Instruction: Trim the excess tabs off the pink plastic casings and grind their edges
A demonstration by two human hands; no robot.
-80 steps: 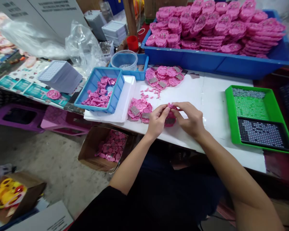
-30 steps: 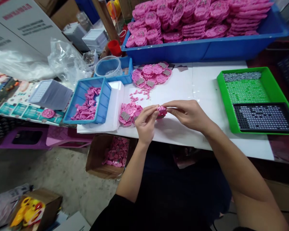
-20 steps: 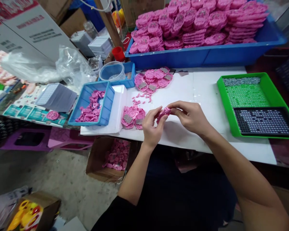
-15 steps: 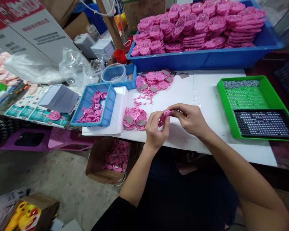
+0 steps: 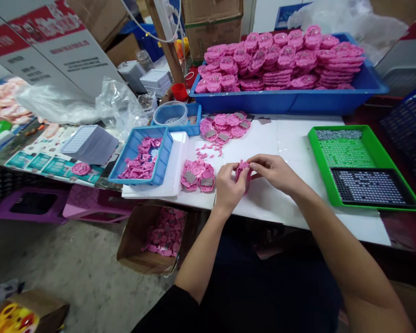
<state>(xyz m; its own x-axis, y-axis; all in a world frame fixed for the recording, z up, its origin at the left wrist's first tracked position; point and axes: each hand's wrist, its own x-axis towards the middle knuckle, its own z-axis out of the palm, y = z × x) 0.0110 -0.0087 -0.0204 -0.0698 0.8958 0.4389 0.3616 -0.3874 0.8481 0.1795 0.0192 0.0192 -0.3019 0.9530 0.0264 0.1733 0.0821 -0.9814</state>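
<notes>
My left hand (image 5: 229, 188) is closed around a pink plastic part (image 5: 243, 167), with the thumb across its face. From the other side my right hand (image 5: 276, 174) pinches the part's right edge with its fingertips; the fingers hide some of it. Left of my hands lie pink plastic casings with grey metal plates (image 5: 197, 176). Small pink pegs (image 5: 210, 151) are scattered behind them. Farther back is a cluster of similar pink casings (image 5: 225, 126), some with grey plates.
A blue bin (image 5: 287, 102) piled with pink casings stands at the back. On the right is a green tray (image 5: 370, 156) with a black grid tray (image 5: 374, 187). A blue basket (image 5: 163, 159) of pink pieces stands left, above a cardboard box (image 5: 133, 249) on the floor.
The pink part has been turned more upright between my hands, and my left thumb now lies across it. The camera view has shifted slightly. Both hands stay on the part.
</notes>
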